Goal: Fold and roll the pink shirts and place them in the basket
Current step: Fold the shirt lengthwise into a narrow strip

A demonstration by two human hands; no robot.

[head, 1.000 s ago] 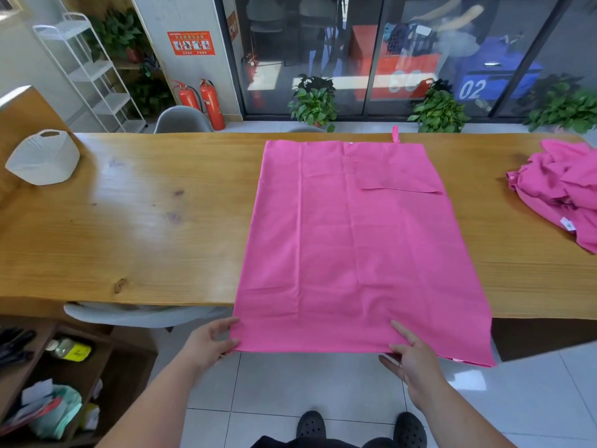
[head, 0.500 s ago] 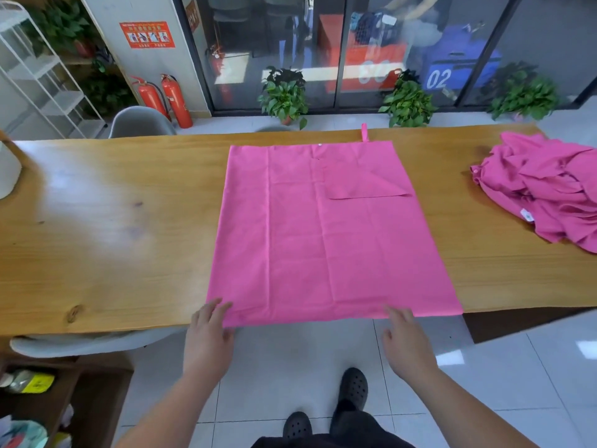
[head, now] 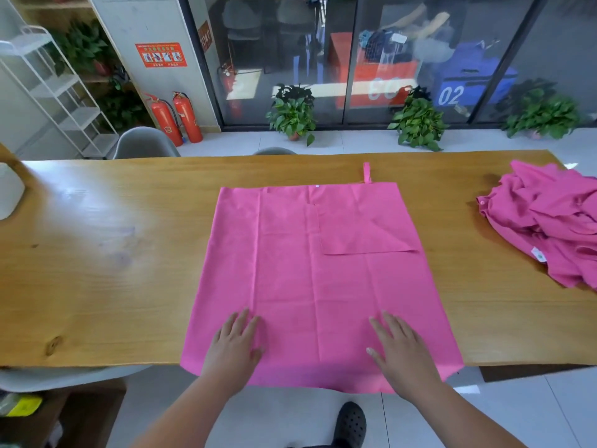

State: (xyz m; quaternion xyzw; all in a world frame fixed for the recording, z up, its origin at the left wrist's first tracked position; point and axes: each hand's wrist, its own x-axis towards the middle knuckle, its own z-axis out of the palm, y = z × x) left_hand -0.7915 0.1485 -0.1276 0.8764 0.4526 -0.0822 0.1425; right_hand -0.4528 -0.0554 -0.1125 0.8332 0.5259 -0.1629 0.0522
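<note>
- A pink shirt (head: 316, 279) lay flat in the middle of the wooden tabletop (head: 97, 270), folded into a big square shape.
- Its near edge hung a little over the front of the tabletop.
- A small folded flap (head: 365, 231) lay on the shirt's far right part.
- A tiny white button (head: 317, 186) showed at the far edge, and a thin pink loop (head: 366, 173) stuck out past that edge.
- The left hand (head: 234, 347) lay flat on the near left part of the shirt. Its fingers (head: 242, 321) were straight and close together, gripping nothing.
- The right hand (head: 403, 350) lay flat on the near right part. Its fingers (head: 391, 324) were straight and a bit apart, gripping nothing.
- A messy pile of pink shirts (head: 549, 221) sat at the right end of the tabletop, well apart from the flat shirt.
- A small white tag (head: 538, 254) with a green mark showed on the pile; any words on it were too small to read.
- Only a bit of the white basket (head: 8, 198) showed at the far left edge.
- Behind the glass, a blue box (head: 471, 85) had "02" on it in white.
- An orange box (head: 381, 82) had white numbers too, but they were too blurry to read.
- A red sign (head: 161, 55) hung on the wall; its writing was too small to read.
- Two red fire extinguishers (head: 176, 119) stood below the sign.
</note>
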